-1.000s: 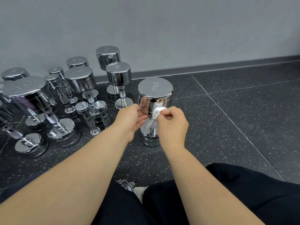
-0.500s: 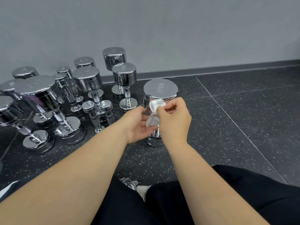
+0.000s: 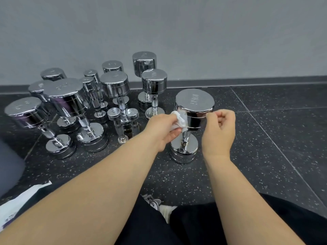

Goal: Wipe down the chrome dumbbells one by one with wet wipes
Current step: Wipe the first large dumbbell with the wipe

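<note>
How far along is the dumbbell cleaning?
Nothing shows which dumbbells are already wiped; all look equally shiny. In hand: the left hand holds a wet wipe against the upper head of the 10KG dumbbell, standing apart from the rest. Left: probably its handle and lower head, plus any unwiped in the cluster.

Person, as seen from the head camera.
- Arms: two forearms, uncovered from the lower frame edge to the wrists.
- Left hand (image 3: 162, 128) and right hand (image 3: 219, 131): bare.
- Legs: black trousers (image 3: 194, 227) of plain, matte cloth with soft folds, across the bottom centre and right corner.
- Foot: one shoe (image 3: 152, 202), white with grey trim and laces, partly showing between the trouser legs.
- Sock (image 3: 167, 212): cream, just beside the shoe.
</note>
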Tool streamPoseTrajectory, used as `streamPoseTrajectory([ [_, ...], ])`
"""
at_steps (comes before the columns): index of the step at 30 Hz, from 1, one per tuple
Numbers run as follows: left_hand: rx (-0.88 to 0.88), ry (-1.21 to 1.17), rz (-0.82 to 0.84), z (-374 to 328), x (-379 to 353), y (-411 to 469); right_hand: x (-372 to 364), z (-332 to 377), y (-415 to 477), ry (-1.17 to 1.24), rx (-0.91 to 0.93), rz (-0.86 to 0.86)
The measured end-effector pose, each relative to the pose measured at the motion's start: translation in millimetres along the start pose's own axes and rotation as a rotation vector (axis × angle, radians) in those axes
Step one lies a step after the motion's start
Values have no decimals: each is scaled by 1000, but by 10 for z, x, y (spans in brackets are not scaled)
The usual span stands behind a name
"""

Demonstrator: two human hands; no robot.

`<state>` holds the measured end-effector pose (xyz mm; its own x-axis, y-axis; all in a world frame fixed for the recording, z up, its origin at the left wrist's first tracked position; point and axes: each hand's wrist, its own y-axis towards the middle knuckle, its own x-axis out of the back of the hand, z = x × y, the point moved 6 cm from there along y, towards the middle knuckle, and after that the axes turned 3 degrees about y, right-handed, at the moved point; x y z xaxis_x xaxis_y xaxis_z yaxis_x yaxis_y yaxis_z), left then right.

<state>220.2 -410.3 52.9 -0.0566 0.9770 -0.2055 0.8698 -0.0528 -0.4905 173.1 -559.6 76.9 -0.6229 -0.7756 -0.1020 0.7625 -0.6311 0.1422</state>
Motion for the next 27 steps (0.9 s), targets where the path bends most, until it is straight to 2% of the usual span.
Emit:
streamPoseTrajectory([
  [4, -110, 52, -106, 58, 16, 123, -63, -107, 27, 53, -135, 13],
  [7, -348, 78, -229, -161, 42, 72, -167, -194, 33, 81, -252, 102],
  [10, -496, 171, -224, -280, 17, -18, -228, -194, 112, 81, -271, 125],
  [12, -480, 227, -182, -175, 20, -10, -256, -209, 164, 104, -311, 124],
  [17, -528, 120, -121, -288, -104, 21, -296, -264, 178, 148, -375, 135],
  [20, -445, 162, 19, -262, -132, 114, -297, -257, 247, 173, -418, 128],
  [24, -379, 81, 94, -399, -153, 217, -307, -259, 381, 266, -498, 130],
  [27, -329, 222, 206, -392, -165, 317, -315, -329, 426, 284, -516, 114],
])
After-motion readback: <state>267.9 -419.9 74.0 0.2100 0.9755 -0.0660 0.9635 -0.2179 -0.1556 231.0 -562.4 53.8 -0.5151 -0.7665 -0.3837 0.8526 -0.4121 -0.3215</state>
